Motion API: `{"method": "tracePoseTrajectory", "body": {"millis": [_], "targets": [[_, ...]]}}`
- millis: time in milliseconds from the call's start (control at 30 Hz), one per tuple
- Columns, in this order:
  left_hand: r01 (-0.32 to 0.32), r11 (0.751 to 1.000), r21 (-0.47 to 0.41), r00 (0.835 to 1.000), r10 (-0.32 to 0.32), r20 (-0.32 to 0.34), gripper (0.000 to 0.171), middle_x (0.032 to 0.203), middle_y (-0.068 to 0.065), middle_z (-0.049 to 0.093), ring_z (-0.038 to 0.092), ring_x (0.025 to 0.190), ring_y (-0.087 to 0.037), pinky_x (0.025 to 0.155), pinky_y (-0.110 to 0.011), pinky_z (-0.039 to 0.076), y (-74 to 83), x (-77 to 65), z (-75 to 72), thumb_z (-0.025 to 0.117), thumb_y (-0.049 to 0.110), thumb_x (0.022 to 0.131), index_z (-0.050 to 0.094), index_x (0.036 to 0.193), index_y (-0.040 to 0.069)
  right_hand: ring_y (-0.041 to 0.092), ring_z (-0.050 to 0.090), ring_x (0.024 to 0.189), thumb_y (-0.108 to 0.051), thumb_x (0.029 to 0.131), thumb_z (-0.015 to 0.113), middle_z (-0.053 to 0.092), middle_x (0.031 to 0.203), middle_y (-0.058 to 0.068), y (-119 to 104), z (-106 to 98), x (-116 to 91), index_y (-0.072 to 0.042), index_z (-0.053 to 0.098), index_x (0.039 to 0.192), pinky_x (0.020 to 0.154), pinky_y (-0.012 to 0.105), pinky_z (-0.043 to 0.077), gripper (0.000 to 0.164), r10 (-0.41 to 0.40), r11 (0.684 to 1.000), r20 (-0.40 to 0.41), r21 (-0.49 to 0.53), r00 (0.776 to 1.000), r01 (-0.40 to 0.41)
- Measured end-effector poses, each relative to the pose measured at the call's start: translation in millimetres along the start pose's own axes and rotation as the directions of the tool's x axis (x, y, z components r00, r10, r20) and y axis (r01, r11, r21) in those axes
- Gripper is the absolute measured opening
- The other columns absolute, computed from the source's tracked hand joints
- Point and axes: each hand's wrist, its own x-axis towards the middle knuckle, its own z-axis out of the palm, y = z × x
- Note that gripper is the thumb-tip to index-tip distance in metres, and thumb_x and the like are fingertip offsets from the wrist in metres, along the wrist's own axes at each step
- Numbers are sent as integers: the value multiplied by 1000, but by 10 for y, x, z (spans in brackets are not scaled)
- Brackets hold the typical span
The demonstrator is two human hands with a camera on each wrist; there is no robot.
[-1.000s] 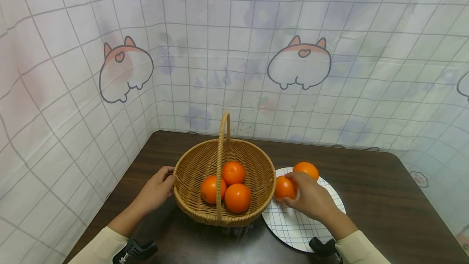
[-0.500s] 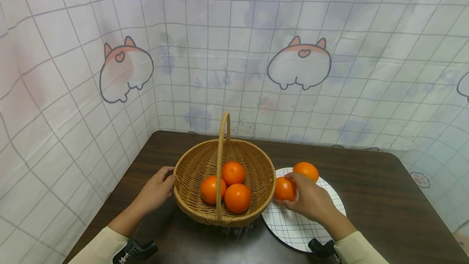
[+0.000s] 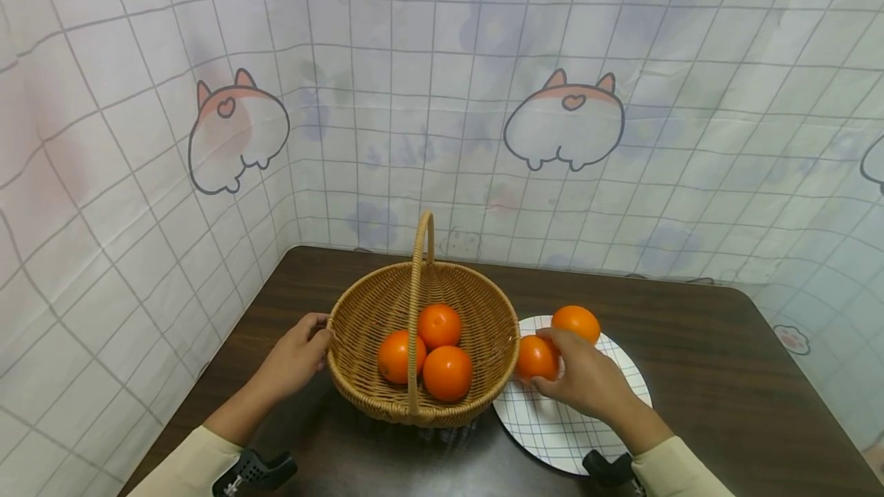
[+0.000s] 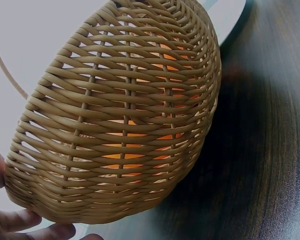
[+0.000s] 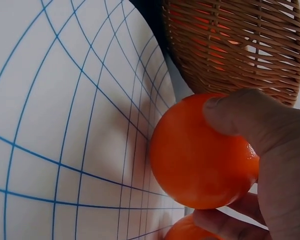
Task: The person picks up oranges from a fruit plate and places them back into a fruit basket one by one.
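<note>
On the dark wooden table (image 3: 704, 374), seen from your head camera, a wicker basket (image 3: 483, 386) stands with its handle upright, and three oranges (image 3: 424, 355) lie together inside it. Your left hand (image 3: 293, 359) rests against the basket's left rim, fingers curled onto the edge of the weave. Just to the right of the basket sits a white plate (image 3: 545, 432) with a blue grid pattern, its left edge tucked close under the basket's side. Your right hand (image 3: 587, 378) is over that plate, fingers and thumb wrapped around an orange (image 3: 535, 357) at the plate's left side, right beside the basket wall. A second orange (image 3: 576, 322) sits at the plate's far edge, just behind your fingers. A checked cloth with cartoon animals (image 3: 566, 117) hangs behind and to the left of the table. From your left wrist, the basket's woven wall (image 4: 125, 115) fills the view, orange colour showing through the gaps, and your fingertips (image 4: 20, 220) lie against its lower edge. From your right wrist, your thumb (image 5: 245, 117) presses the top of the held orange (image 5: 195, 155), which is at the plate's surface (image 5: 55, 130); I cannot tell whether it touches. The basket (image 5: 230, 45) is just beyond, and the other orange (image 5: 187, 231) peeks in at the bottom.
</note>
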Motion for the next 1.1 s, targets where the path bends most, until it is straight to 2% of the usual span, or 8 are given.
{"method": "tracePoseTrajectory", "body": {"millis": [200,367,533,833,1100], "targets": [[5,1000,-1,1000,-5,-3,48,101,-12,58,55,81,-24,66,-36,46,-2,-1,3,43,31,109,44,146,1,23,66,97,-41,76,89,68,124,8,12,-40,5,-12,61,137,81,51,55,73,25,999,6,31,1000,-25],[9,1000,10,1000,-9,-11,48,108,-13,58,56,83,-23,69,-37,46,-13,-4,8,43,32,109,44,146,1,22,66,94,-39,78,89,68,125,10,12,-90,19,-11,60,138,80,49,56,72,13,999,-8,42,1000,-12],[8,1000,13,1000,-8,-10,48,104,-12,58,56,82,-23,68,-37,46,-13,-2,8,43,32,109,44,146,2,19,64,88,-42,78,88,68,122,10,8,-164,26,-10,59,139,79,48,56,74,5,999,-4,47,1000,-4],[-4,1000,5,1000,4,-1,48,99,-12,58,55,80,-23,66,-37,46,-19,12,6,42,33,110,44,146,2,21,66,91,-39,80,87,66,126,14,2,-275,43,-7,57,140,76,44,57,75,-22,998,-24,61,999,23],[1,1000,6,1000,-1,0,47,98,-12,58,55,80,-23,64,-36,45,-16,5,10,42,31,110,44,145,1,26,66,97,-41,80,88,64,128,13,-8,-345,50,-8,57,140,78,48,56,75,-22,998,-40,52,999,24]]}}
